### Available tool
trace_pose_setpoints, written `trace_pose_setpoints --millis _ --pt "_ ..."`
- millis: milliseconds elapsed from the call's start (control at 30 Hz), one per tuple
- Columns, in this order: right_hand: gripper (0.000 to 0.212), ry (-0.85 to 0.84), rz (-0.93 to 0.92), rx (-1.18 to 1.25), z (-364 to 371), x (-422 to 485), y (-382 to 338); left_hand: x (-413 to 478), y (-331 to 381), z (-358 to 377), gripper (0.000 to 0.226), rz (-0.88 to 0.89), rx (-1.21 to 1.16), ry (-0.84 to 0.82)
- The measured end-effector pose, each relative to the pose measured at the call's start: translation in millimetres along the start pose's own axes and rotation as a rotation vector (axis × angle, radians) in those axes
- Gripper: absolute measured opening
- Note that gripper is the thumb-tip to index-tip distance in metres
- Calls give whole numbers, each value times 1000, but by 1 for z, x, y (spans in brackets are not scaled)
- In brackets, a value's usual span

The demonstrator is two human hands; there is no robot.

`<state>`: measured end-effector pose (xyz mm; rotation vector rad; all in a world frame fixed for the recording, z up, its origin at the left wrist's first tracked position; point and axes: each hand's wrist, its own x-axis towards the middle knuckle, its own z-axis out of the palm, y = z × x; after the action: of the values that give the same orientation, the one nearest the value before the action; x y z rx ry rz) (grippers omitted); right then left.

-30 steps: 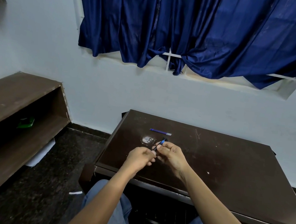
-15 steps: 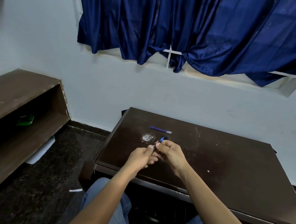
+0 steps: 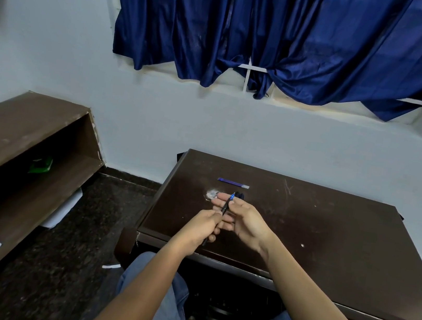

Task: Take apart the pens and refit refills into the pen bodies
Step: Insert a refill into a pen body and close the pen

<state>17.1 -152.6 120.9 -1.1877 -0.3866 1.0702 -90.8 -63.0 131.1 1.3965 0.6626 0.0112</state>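
Note:
A thin dark pen (image 3: pixel 226 206) with a blue upper end slants between both hands over the near left part of the dark brown table (image 3: pixel 330 232). My left hand (image 3: pixel 201 228) grips its lower part with curled fingers. My right hand (image 3: pixel 242 219) holds the upper part, thumb on top and fingers extended behind it. Several blue refills (image 3: pixel 232 182) lie side by side on the table beyond the hands. A small dark pen part (image 3: pixel 239 195) peeks out behind my right hand.
A whitish scuff (image 3: pixel 211 194) marks the table by the hands. A brown shelf unit (image 3: pixel 13 157) stands at the left, holding a green object (image 3: pixel 40 164) and papers. A blue curtain (image 3: pixel 291 35) hangs over the window. My knees are under the table's near edge.
My hands have drawn slightly apart along the pen, so more of its length shows. My right fingers have straightened out behind it. The refills on the table have not moved.

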Motion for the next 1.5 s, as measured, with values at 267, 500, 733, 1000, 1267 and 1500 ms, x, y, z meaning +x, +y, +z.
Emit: trace_pose_setpoints --millis 267,500,733,1000,1267,1500 --pt "26 46 12 -30 -4 12 2 16 -8 -6 30 -14 -38 -14" --pt "28 -27 47 125 -11 25 6 37 -13 -14 28 -98 -170 -134" --pt "14 219 39 66 -11 53 33 62 -32 -18 29 -25 222 71" --pt "16 524 182 329 3 84 59 82 -57 -12 25 122 804 450" --pt "16 473 178 -791 -47 117 58 102 -83 -43 27 -102 532 342" --pt "43 300 198 -1489 -52 141 64 104 -83 -53 25 -142 502 341"
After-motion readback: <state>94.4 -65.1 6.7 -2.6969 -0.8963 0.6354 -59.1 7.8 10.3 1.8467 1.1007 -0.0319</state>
